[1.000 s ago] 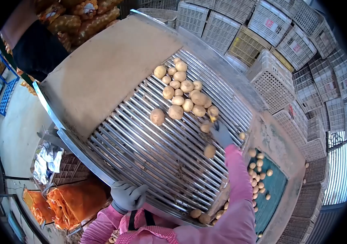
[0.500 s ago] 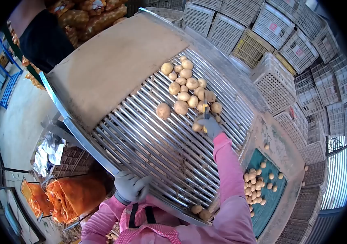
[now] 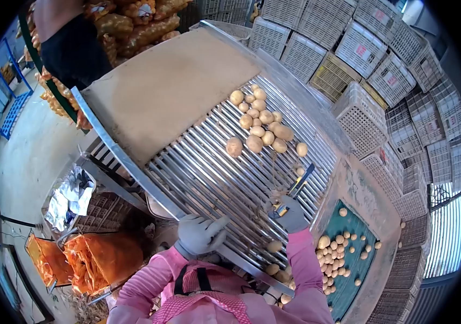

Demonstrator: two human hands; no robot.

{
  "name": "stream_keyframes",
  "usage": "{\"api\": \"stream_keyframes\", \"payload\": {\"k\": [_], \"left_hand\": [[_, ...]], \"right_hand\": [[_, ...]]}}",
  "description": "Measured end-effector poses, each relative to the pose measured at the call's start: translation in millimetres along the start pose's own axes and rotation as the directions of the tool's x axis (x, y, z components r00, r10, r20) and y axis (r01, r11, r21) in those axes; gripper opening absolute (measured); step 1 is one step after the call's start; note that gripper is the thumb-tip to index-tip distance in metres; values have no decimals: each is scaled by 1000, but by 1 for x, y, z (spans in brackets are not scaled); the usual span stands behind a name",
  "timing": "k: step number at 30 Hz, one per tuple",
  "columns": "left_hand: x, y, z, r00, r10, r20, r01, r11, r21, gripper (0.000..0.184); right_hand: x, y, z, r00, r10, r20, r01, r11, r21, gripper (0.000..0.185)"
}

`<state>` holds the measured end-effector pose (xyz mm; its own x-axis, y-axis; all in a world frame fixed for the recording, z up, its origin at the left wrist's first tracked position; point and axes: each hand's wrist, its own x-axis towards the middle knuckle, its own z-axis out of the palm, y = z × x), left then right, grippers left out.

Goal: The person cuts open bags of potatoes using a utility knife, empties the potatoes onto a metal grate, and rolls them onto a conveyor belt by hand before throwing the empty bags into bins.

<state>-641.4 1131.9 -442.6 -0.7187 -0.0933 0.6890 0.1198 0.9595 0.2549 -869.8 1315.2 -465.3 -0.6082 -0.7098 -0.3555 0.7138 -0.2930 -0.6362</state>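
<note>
My left hand (image 3: 202, 234), in a grey glove, rests on the near metal edge (image 3: 246, 265) of the sorting table, its fingers curled over it. My right hand (image 3: 289, 214), gloved too, is low over the metal rollers (image 3: 214, 173), closed on a small tool with a blue-black blade and yellow parts (image 3: 301, 180). Several potatoes (image 3: 266, 117) lie in a cluster on the upper rollers. A few others (image 3: 272, 269) sit by the near edge.
Potatoes lie on a green belt (image 3: 352, 260) at the right. Stacked crates (image 3: 360, 116) stand behind. Orange net bags (image 3: 98, 259) and a crate with crumpled wrapping (image 3: 71, 200) are at the left. Another person in dark clothing (image 3: 74, 51) stands at the upper left.
My right hand has moved down and nearer, away from the potato cluster, and the tool's blade now shows. More potatoes are on the green belt. My left hand stays on the edge.
</note>
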Motion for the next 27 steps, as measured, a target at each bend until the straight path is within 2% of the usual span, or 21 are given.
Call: {"api": "stream_keyframes", "payload": {"k": [2,3,4,5,6,7,8,9,10,11,12,13,14,17,19,20,22,23,24,26,27], "left_hand": [[1,7,-13,979,-175,110,184,979,-84,57],[3,10,-17,977,-186,106,194,978,-74,57],[7,12,-20,946,-323,3,310,903,-297,64],[8,12,-25,879,-471,-78,371,776,-509,72],[3,9,-31,850,-524,48,398,581,-710,66],[1,-3,-35,909,-417,19,335,702,-628,60],[-2,-20,-45,951,-310,3,265,808,-527,54],[-18,-26,-64,879,-441,182,460,681,-571,41],[-32,-40,-71,893,-443,77,394,688,-609,32],[-44,-51,-86,893,-443,82,399,693,-601,29],[-58,-61,-104,888,-452,89,412,693,-592,26],[-71,-66,-130,844,-506,177,497,616,-612,24],[-89,-76,-140,832,-535,143,528,687,-500,21],[-145,-94,-182,776,-630,-31,569,719,-399,20],[-189,-107,-194,480,-843,-243,619,522,-586,20],[-220,-117,-193,373,-881,-292,688,474,-550,21],[-255,-114,-216,120,-961,-248,516,274,-812,20],[-272,-113,-225,68,-950,-305,424,304,-853,19],[-286,-111,-238,61,-953,-298,294,302,-907,19],[-313,-105,-270,-102,-896,-433,480,337,-810,19],[-325,-100,-292,-197,-833,-517,487,374,-789,16]], "right_hand": [[-26,1,51,980,47,194,-26,994,-111,32],[-28,15,69,969,113,220,-99,992,-74,35],[-33,31,88,965,132,228,-117,990,-81,35],[-41,45,115,974,126,188,-71,959,-273,36],[-42,58,136,981,111,160,-26,890,-456,36],[-43,70,145,981,143,131,-6,697,-717,43],[-45,84,160,969,182,167,-3,684,-729,43],[-49,96,179,955,90,283,167,624,-763,44],[-50,109,197,909,20,415,336,554,-762,46],[-47,119,209,925,210,317,35,784,-620,48],[-40,137,205,885,318,340,-72,815,-575,50],[-38,152,220,838,374,398,-82,807,-585,50],[-38,166,239,784,427,451,-95,800,-593,50],[-37,204,286,742,588,323,-229,675,-701,52],[-27,230,313,710,609,354,-214,665,-715,54],[-24,241,321,695,610,380,-199,671,-714,55],[-18,264,334,649,679,343,-248,615,-748,55],[-16,278,339,661,660,356,-202,614,-763,51],[-14,290,343,677,636,370,-154,614,-774,47],[-10,307,349,643,652,401,-87,582,-808,49],[-10,314,354,591,704,394,-157,580,-800,50]]}}
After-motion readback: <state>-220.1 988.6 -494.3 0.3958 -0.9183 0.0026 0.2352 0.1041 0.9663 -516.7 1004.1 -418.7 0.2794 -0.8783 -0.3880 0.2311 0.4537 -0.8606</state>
